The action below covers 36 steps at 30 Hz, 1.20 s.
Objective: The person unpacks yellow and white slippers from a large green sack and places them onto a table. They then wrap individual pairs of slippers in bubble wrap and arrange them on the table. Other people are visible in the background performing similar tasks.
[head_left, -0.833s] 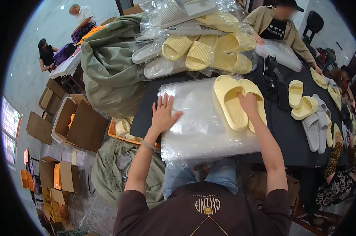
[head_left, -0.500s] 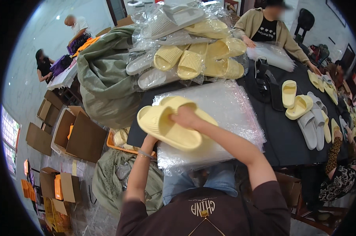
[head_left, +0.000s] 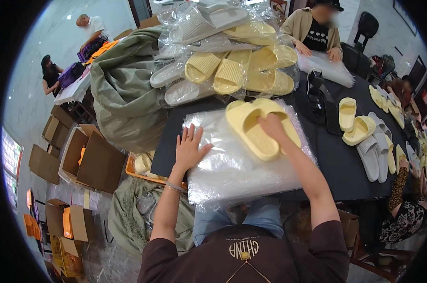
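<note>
A pair of pale yellow slide slippers (head_left: 255,140) lies over the right part of a stack of clear plastic bags (head_left: 223,177) in front of me. My right hand (head_left: 272,126) grips the pair at the straps, its fingertips hidden inside the openings. To the left, my left hand (head_left: 190,150) rests flat on the bags near their left edge, fingers spread and holding nothing. Behind the stack rises a pile of bagged yellow and grey slippers (head_left: 230,70).
Loose yellow and grey slippers (head_left: 359,128) lie on the black table (head_left: 333,177) at right, beside a black device (head_left: 324,101). Opposite, a co-worker (head_left: 319,35) has both hands at another bag stack (head_left: 329,66). A green sack (head_left: 128,89) and cardboard boxes (head_left: 100,162) stand left.
The yellow slippers have moved right in my right hand. My left hand has left them and now lies on the bags. The co-worker opposite has brought both hands to the bag stack.
</note>
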{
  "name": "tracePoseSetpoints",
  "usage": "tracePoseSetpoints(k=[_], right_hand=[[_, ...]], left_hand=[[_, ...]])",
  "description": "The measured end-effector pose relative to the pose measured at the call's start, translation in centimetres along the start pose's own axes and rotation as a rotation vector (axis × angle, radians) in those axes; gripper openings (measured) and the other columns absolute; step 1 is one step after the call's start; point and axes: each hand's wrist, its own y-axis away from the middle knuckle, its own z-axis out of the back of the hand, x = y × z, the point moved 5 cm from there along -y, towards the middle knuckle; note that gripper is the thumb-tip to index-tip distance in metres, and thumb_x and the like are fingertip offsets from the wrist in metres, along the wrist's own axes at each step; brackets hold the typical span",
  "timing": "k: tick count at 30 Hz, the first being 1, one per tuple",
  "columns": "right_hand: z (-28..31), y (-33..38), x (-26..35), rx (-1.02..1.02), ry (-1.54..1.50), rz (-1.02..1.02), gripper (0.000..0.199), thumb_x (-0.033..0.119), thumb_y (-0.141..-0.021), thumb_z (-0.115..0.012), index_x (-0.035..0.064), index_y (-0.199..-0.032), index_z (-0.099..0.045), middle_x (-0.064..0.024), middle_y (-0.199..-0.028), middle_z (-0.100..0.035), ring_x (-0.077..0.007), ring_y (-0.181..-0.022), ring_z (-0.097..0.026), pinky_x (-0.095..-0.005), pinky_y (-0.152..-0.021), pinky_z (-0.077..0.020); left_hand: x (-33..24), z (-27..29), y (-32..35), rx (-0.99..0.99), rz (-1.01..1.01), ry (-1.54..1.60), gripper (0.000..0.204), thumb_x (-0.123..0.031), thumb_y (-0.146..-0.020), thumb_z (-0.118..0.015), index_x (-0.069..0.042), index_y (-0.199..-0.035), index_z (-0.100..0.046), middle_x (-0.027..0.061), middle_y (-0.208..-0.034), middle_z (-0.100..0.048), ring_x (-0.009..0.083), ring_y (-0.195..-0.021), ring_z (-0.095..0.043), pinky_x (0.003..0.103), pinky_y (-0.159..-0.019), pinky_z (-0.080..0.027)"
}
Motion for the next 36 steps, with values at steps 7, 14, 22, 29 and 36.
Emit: tracePoseSetpoints(k=[7,14,22,29,36], right_hand=[[3.9,0.7,-6.6,-0.133,-0.014,-0.134,0.057,0.042,-0.079,-0.062,-0.0146,-0.082,-0.062,-0.0342,-0.082,-0.061,-0.0444,-0.083,-0.062,-0.0474,-0.073,-0.0476],[3.7,1.5,-6.0,-0.179,-0.014,-0.135,0.057,0.042,-0.079,-0.061,-0.0148,-0.079,-0.062,-0.0342,-0.080,-0.061,-0.0445,-0.080,-0.063,-0.0477,-0.072,-0.0477],[5.1,1.5,-5.9,-0.125,-0.184,-0.114,0.053,0.037,-0.079,-0.062,-0.0158,-0.079,-0.060,-0.0284,-0.071,-0.062,-0.0347,-0.071,-0.064,-0.0411,-0.064,-0.0470],[3.3,12.3,9.6,0.191,-0.455,0.119,0.030,0.019,-0.079,-0.059,-0.0089,-0.090,-0.062,-0.0214,-0.073,-0.065,-0.0300,-0.070,-0.066,-0.0401,-0.061,-0.0510],[-2.6,15.7,12.2,0.030,-0.203,0.439,0.035,0.024,-0.081,-0.060,-0.0078,-0.094,-0.063,-0.0275,-0.090,-0.062,-0.0426,-0.095,-0.056,-0.0475,-0.089,-0.0416]], left_hand=[[0.3,0.1,0.0,0.032,0.004,0.015,0.071,-0.056,-0.085,-0.051,-0.017,-0.142,-0.035,0.0151,-0.150,-0.022,0.0347,-0.139,-0.019,0.052,-0.110,-0.014],[-4.9,3.5,2.1,0.051,-0.129,-0.278,0.064,-0.050,-0.088,-0.050,-0.005,-0.133,-0.045,0.0181,-0.145,-0.032,0.0313,-0.138,-0.023,0.047,-0.110,-0.019],[-6.4,1.4,5.3,0.079,-0.122,-0.047,0.064,-0.052,-0.088,-0.048,-0.012,-0.137,-0.041,0.0187,-0.145,-0.031,0.0355,-0.137,-0.024,0.050,-0.109,-0.019],[-6.5,1.1,5.6,0.055,-0.221,0.056,0.057,-0.045,-0.086,-0.056,-0.009,-0.130,-0.048,0.0195,-0.140,-0.038,0.0330,-0.132,-0.034,0.046,-0.106,-0.027],[-3.3,-2.5,6.7,0.078,-0.034,0.937,0.053,-0.031,-0.085,-0.060,-0.009,-0.131,-0.047,0.0156,-0.141,-0.039,0.0291,-0.129,-0.039,0.041,-0.105,-0.032]])
